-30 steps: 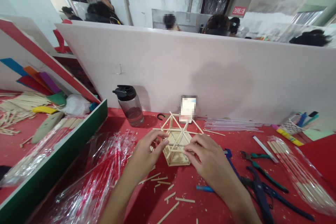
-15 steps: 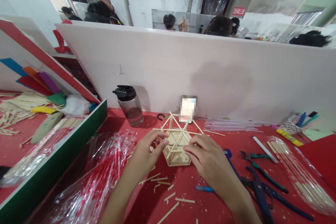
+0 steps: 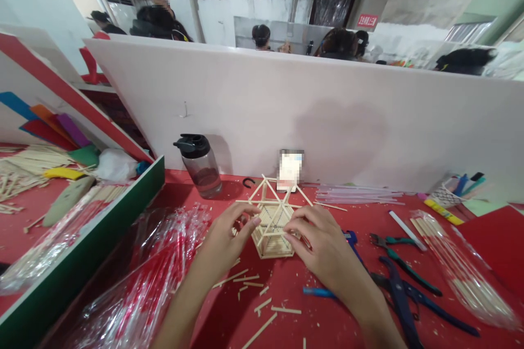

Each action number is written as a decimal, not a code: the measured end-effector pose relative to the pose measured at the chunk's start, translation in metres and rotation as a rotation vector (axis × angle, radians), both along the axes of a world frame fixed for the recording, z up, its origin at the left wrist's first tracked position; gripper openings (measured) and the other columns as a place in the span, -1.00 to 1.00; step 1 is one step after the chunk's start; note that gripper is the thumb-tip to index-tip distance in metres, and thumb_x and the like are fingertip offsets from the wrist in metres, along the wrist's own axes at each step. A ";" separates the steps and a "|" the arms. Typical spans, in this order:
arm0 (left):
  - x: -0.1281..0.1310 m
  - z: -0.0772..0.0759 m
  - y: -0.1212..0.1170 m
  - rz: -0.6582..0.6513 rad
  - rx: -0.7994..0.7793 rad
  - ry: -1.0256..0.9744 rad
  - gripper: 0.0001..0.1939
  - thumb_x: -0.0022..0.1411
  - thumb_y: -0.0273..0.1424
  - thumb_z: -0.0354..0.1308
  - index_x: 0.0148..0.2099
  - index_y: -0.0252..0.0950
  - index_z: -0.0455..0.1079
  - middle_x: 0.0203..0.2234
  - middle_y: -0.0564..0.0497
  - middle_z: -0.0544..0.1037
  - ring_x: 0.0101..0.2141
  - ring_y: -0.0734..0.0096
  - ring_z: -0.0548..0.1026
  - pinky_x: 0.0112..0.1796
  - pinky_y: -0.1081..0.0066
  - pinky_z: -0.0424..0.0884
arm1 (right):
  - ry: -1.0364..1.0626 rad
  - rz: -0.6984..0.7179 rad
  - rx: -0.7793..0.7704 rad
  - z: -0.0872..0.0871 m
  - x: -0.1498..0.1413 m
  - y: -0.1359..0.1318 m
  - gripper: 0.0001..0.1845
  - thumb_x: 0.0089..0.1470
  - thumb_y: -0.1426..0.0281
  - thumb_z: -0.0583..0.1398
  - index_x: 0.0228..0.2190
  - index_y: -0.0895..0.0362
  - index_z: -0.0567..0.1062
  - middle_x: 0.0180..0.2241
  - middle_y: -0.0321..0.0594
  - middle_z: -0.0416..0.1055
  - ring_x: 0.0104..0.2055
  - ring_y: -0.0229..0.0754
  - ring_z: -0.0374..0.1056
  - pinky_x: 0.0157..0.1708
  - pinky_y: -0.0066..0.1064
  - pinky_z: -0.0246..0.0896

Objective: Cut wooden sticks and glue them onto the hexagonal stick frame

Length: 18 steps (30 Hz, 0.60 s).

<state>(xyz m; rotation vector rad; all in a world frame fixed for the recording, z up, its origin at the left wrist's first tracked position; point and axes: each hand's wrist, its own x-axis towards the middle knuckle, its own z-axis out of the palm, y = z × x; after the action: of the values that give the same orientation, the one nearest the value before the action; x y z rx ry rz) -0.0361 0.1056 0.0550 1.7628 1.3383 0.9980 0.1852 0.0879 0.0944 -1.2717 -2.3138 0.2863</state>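
A small hexagonal model of thin wooden sticks stands on the red table, with loose stick ends poking out at its top. My left hand presses its curled fingertips against the model's left side. My right hand holds the model's right side with bent fingers. Short cut stick pieces lie scattered in front of the model.
A clear bottle with a black lid stands left of the model. Bags of sticks in plastic lie at left, another bag at right. Pliers and cutters lie right of my right hand. A white partition walls off people behind.
Both hands stay on the stick model; my fingers shifted slightly along its sides. The view tilted a little upward and left.
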 end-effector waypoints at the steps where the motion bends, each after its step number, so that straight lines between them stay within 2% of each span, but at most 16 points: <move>1: 0.000 0.000 0.000 -0.003 0.003 0.002 -0.75 0.38 -0.18 0.06 -0.08 -0.19 0.45 -0.20 -0.02 0.56 -0.27 0.32 0.49 -0.25 0.38 0.39 | 0.002 0.007 0.006 -0.001 0.000 0.000 -0.94 0.27 0.42 0.20 -0.26 0.08 0.50 -0.22 -0.22 0.45 -0.15 -0.12 0.32 -0.08 -0.22 0.19; 6: 0.000 -0.001 0.001 0.006 0.028 0.004 -0.76 0.37 -0.19 0.07 -0.08 -0.20 0.45 -0.19 -0.02 0.57 -0.26 0.32 0.50 -0.23 0.37 0.40 | -0.020 0.047 0.027 -0.001 0.001 0.000 -0.91 0.28 0.44 0.19 -0.27 0.06 0.51 -0.27 -0.26 0.49 -0.15 -0.12 0.30 -0.05 -0.20 0.10; 12: 0.001 0.000 0.001 0.009 0.051 0.012 -0.78 0.37 -0.22 0.05 -0.11 -0.21 0.44 -0.16 -0.02 0.56 -0.27 0.33 0.50 -0.24 0.37 0.42 | -0.067 0.198 0.006 0.012 0.007 -0.007 -0.90 0.23 0.46 0.25 -0.30 0.00 0.56 -0.29 -0.35 0.51 -0.15 -0.16 0.29 -0.03 -0.23 0.06; 16: -0.003 0.000 0.001 -0.011 0.119 0.067 -0.74 0.37 -0.21 0.05 -0.05 -0.20 0.45 -0.11 -0.06 0.55 -0.18 0.27 0.49 -0.16 0.32 0.40 | -0.039 0.095 0.008 0.022 0.011 -0.017 -0.93 0.24 0.42 0.24 -0.30 0.03 0.54 -0.29 -0.32 0.51 -0.14 -0.14 0.31 -0.01 -0.20 0.08; 18: -0.008 0.005 0.000 -0.005 0.151 0.113 -0.73 0.37 -0.23 0.05 0.01 -0.18 0.44 -0.11 -0.05 0.55 -0.20 0.28 0.49 -0.18 0.34 0.38 | -0.016 0.071 -0.030 0.027 0.015 -0.026 -0.95 0.23 0.42 0.24 -0.29 0.03 0.53 -0.27 -0.30 0.51 -0.13 -0.13 0.32 -0.01 -0.19 0.10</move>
<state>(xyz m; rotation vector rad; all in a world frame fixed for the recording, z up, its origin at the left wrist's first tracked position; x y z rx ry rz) -0.0440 0.1056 0.0600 1.9597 1.3576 1.0331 0.1999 0.0615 0.1212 -1.2118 -2.3805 0.3373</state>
